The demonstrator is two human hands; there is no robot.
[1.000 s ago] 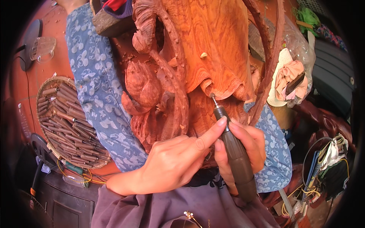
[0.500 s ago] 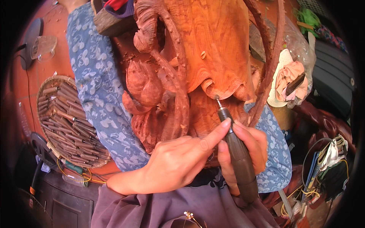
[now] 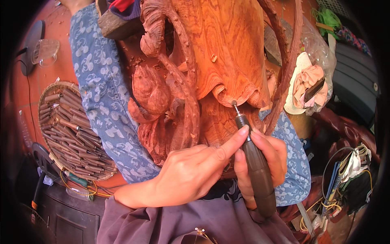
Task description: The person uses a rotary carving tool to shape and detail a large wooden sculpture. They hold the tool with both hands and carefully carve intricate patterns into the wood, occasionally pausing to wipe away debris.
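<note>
My right hand (image 3: 273,152) is wrapped round a dark rotary carving tool (image 3: 260,173), its body slanting down toward my lap. My left hand (image 3: 189,168) lies across from the left, its index finger pressed on the tool's neck and the other fingers curled under. The tool's small round bit (image 3: 234,104) is at the lower curled rim of a reddish-orange wood carving (image 3: 231,44). Carved buds (image 3: 151,91) and knobbly stems stand left of that smooth, grained part. A long thorny stem (image 3: 288,69) arches along its right side.
A round basket (image 3: 73,130) of wooden-handled tools stands at left on the tiled floor. Above it is a clear plastic cup (image 3: 45,52). At right lie a pink cloth (image 3: 306,85), a plastic bag and a dark grey case (image 3: 349,69). Cables and bundled items (image 3: 349,171) crowd the lower right.
The bit has shifted slightly right along the curled rim. The carving appears a little further left in view. Both hands keep the same hold on the tool.
</note>
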